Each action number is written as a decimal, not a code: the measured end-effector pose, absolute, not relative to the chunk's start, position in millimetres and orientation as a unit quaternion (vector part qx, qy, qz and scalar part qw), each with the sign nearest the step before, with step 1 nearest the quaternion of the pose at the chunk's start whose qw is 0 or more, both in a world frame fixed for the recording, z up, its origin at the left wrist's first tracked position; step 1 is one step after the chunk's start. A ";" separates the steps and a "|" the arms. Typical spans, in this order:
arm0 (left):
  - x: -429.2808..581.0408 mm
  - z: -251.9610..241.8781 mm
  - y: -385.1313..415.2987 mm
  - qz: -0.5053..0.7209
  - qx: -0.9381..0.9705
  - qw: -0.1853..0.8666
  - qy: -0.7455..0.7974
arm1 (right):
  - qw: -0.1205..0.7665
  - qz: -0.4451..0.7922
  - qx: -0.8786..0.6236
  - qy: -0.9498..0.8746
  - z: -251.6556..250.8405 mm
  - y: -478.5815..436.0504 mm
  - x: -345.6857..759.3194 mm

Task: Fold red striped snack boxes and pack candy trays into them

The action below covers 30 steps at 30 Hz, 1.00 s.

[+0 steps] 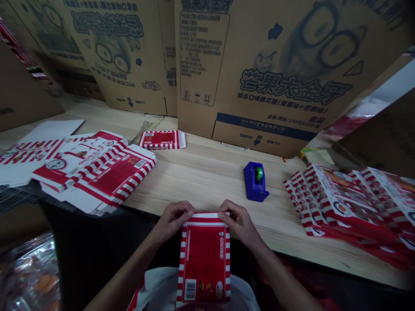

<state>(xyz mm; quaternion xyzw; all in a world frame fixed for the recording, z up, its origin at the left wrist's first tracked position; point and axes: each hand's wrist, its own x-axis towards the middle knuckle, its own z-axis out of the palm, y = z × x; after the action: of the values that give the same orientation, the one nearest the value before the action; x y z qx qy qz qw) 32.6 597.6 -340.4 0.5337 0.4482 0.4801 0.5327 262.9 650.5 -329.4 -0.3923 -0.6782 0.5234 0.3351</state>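
A red box with red-and-white striped edges (205,259) is held in front of my body, its printed back with a barcode facing up. My left hand (176,218) pinches its far left corner between thumb and fingers. At the far right corner, my right hand (238,220) grips in the same way, thumb on top. Both hands are by the table's near edge. Beyond them on the wood stands a blue tape dispenser (256,181) with a green roll. Another striped box (162,140) lies flat farther back.
Flat striped cartons (119,175) are piled at the left. Several finished-looking striped boxes (350,203) are stacked at the right. Big brown cardboard boxes (240,116) wall off the back of the table (194,172). A clear plastic bag (35,272) with orange-brown pieces sits low at the left.
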 end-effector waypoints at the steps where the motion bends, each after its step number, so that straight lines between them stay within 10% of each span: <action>1: 33.3 -342.4 595.6 0.476 0.556 0.517 0.443 | 0.341 0.511 -0.392 -0.685 -331.1 647.1 265.1; 12: 67.1 -361.5 591.5 0.550 0.408 0.589 0.429 | 0.385 0.680 -0.430 -0.452 -335.6 638.8 261.2; 30: 67.8 -378.3 601.0 0.521 0.439 0.549 0.484 | 0.560 0.204 -0.618 -0.512 -348.2 701.4 364.1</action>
<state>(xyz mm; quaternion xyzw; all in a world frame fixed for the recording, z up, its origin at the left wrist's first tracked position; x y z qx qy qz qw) 67.8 601.0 -378.3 0.4393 0.4840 0.5209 0.5491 364.1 701.4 -348.2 -0.6179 -0.5122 0.2044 0.5604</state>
